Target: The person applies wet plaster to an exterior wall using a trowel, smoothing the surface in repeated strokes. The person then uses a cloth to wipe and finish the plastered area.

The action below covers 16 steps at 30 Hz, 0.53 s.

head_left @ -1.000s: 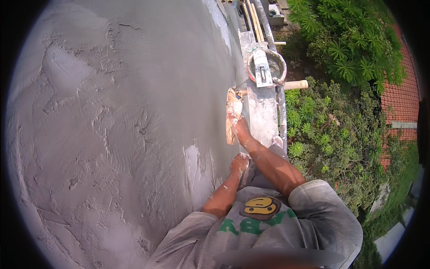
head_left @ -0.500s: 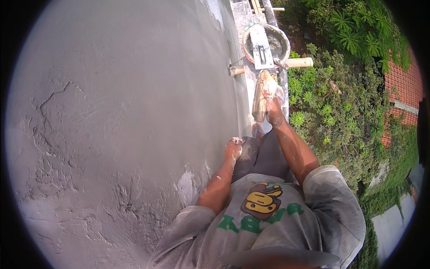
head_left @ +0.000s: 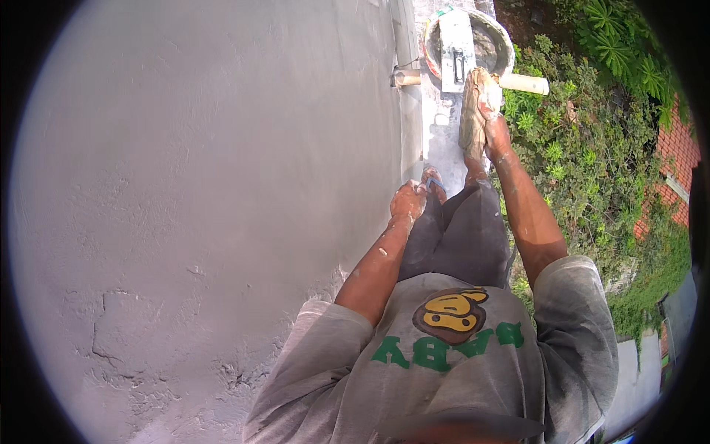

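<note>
My right hand (head_left: 488, 103), coated in wet plaster, grips a long tan board that looks like a wooden plastering float (head_left: 472, 126); its handle is hidden. It is just short of a round bucket (head_left: 506, 46) on the narrow plank. Across the bucket's rim lies a pale, plaster-smeared trowel (head_left: 456, 37) with a dark handle. My left hand (head_left: 409, 201), also smeared, is closed in front of my left thigh, near the wall; what it holds, if anything, is hidden. Smooth grey wet plaster covers the wall (head_left: 222, 148), rougher low on the left.
I stand on a narrow, splashed walkway plank (head_left: 442, 144) beside the wall. A bamboo pole (head_left: 525, 83) crosses under it and juts out on the right. Beyond the right edge are green shrubs (head_left: 569, 155) and an orange tiled roof (head_left: 677, 159).
The bucket, plank and poles have shifted up and right in the picture. My left hand has moved forward and right, still closed. My right hand keeps hold of the float near the bucket.
</note>
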Available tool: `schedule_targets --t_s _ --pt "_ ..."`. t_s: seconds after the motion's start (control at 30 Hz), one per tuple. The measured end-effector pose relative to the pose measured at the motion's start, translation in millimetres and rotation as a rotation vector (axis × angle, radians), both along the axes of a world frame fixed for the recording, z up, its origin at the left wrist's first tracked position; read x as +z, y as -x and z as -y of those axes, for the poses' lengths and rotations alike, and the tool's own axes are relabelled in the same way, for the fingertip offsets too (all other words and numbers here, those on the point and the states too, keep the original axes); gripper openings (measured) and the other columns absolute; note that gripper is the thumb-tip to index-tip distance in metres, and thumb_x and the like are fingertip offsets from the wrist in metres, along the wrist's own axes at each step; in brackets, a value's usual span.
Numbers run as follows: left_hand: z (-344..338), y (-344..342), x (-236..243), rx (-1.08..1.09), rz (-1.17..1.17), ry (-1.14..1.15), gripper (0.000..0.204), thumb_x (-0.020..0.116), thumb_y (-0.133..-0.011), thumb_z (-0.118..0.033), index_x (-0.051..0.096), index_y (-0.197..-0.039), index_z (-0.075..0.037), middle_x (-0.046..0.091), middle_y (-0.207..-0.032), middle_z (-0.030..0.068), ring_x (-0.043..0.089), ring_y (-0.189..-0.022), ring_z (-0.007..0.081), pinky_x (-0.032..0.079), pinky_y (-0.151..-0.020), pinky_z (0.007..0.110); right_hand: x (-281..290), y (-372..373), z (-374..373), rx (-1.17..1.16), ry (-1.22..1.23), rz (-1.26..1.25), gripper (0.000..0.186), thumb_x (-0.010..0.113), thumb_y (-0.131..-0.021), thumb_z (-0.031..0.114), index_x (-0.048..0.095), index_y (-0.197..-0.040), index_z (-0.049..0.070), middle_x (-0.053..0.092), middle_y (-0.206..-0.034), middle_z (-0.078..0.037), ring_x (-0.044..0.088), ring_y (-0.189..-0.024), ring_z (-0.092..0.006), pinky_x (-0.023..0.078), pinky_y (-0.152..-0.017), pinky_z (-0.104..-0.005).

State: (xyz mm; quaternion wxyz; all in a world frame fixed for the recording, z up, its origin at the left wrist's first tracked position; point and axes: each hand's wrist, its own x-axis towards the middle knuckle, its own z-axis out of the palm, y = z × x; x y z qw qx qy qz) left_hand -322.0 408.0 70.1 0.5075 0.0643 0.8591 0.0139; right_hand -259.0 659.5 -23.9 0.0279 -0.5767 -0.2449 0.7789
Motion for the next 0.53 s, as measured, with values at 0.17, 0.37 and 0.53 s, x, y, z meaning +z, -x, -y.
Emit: schedule_targets --t_s 0.17,0.37,0.53 --pt "-107.7 35.3 -41.0 0.206 -0.171 -0.155 0.047 0.054 -0.092 -0.037 0.055 -0.128 -0.006 0.06 -0.123 0.0196 0.056 -0.118 0.0355 0.042 -0.1 0.046 8.1 26.6 -37.8 -0.139 -0.119 -0.101 0.062 0.066 -0.09 0.038 0.049 -0.133 -0.003 0.059 -0.122 -0.014 0.058 -0.106 -0.0235 0.045 -0.093 -0.036" --pt "-240.2 99.7 -24.2 0.316 -0.271 -0.657 0.04 0.056 -0.091 -0.026 0.055 -0.117 0.005 0.062 -0.109 0.026 0.06 -0.102 0.0416 0.047 -0.09 0.048 22.7 13.6 -55.9 -0.222 -0.196 -0.058 0.059 0.066 -0.091 0.031 0.045 -0.136 -0.003 0.057 -0.127 -0.013 0.056 -0.111 -0.0257 0.044 -0.097 -0.0393" --pt "-332.2 91.3 3.5 0.382 -0.45 -0.893 0.024 0.055 -0.09 -0.019 0.056 -0.104 0.0 0.063 -0.099 0.0244 0.059 -0.096 0.0448 0.046 -0.084 0.05 4.7 24.5 -11.2 -0.176 0.019 -0.151 0.069 0.07 -0.087 0.037 0.043 -0.138 -0.002 0.057 -0.128 -0.014 0.057 -0.115 -0.0255 0.044 -0.1 -0.0405"
